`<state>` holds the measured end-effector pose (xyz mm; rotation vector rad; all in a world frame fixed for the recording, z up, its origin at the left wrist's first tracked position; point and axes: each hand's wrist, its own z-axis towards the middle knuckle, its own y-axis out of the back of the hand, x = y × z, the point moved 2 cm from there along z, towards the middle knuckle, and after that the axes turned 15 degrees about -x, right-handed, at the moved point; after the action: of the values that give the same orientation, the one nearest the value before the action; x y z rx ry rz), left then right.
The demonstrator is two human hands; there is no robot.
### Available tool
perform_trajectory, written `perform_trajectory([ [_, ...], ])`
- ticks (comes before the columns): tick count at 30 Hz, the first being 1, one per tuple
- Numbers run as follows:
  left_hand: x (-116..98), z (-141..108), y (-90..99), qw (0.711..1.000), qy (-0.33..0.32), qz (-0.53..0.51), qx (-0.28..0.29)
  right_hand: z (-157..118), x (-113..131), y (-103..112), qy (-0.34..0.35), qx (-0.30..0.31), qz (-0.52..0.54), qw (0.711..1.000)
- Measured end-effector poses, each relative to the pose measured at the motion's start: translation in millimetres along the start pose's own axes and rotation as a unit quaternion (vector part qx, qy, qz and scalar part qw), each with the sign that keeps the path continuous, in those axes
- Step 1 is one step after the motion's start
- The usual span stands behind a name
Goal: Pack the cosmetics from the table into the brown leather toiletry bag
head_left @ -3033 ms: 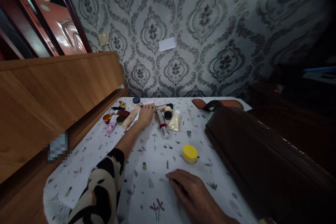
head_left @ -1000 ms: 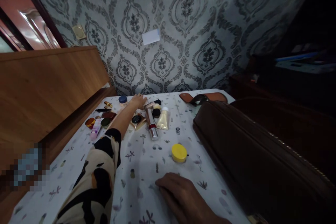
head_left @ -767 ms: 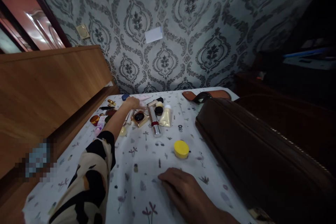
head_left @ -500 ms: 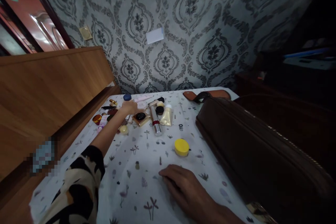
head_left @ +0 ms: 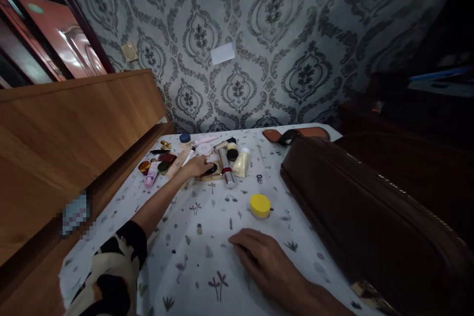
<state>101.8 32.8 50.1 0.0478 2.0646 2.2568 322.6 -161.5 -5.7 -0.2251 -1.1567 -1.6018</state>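
My left hand [head_left: 195, 167] reaches over the cloth-covered table, its fingers closed at the edge of a square gold compact [head_left: 211, 168] with a dark round centre. To the right of it lie a silver tube with a red band [head_left: 226, 168], a small black-topped jar [head_left: 232, 153] and a cream-coloured squeeze tube [head_left: 242, 163]. A flat beige item [head_left: 178, 163] lies left of that hand. My right hand [head_left: 264, 259] rests on the cloth, fingers loosely curled together, with nothing visible in them. Just beyond it stands a yellow-lidded jar [head_left: 260, 205].
A large brown leather bag [head_left: 355, 202] takes up the right side. Behind it lies an orange-brown strap item [head_left: 296, 134]. More cosmetics, including a blue-lidded jar [head_left: 185, 139] and a pink tube [head_left: 152, 174], lie at the far left. A wooden board [head_left: 81, 113] borders the left.
My left hand has moved right and towards me, from beside the blue-lidded jar to the square compact. The right hand stays in place. The view has shifted slightly.
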Motion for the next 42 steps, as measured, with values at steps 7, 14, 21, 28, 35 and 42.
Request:
perform_trajectory([
  [7, 11, 7, -4.5, 0.999, 0.004, -0.035, 0.01, -1, 0, 0, 0.0, -0.002, -0.003, 1.0],
  [14, 11, 49, -2.7, 0.99, -0.01, 0.011, -0.144, 0, -2, 1, -0.006, 0.005, 0.007, 1.0],
  [21, 25, 64, -13.0, 0.995, -0.076, -0.005, -0.064, 0, -1, 1, -0.004, 0.007, 0.012, 1.0],
  [28, 47, 43, -0.4, 0.989, -0.136, -0.015, 0.058, -1, 1, 1, 0.013, 0.0, 0.01, 1.0],
  [35, 42, 26, 10.0, 0.987, -0.127, 0.027, 0.099, 1, 3, 4, 0.022, 0.003, 0.0, 1.0],
  [42, 44, 1, 15.5, 0.986, -0.102, 0.067, 0.112, 1, 5, 5, 0.027, 0.003, 0.007, 1.0],
])
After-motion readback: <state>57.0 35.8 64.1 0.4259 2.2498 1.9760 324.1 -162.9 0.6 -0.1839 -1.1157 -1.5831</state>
